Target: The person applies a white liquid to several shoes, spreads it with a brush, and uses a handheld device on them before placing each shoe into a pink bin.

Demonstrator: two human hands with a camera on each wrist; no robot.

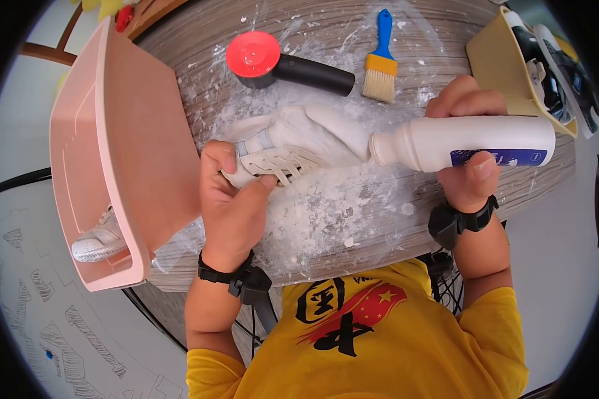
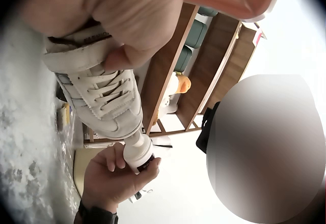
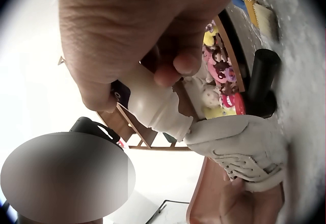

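Observation:
A white lace-up shoe is gripped at its ankle end by the left hand, thumb and fingers around the collar and tongue. The right hand holds a white bottle with a dark blue label, lying sideways, its mouth at the toe of the shoe. In the left wrist view the bottle meets the toe of the shoe. The right wrist view shows the bottle's open neck against the toe of the shoe; whether anything comes out cannot be told.
White powder or residue marks the wood-grain table. Beyond the shoe lie a red-and-black handheld tool and a blue-handled brush. A pink bin with a white shoe stands left, a yellow bin with shoes at the far right.

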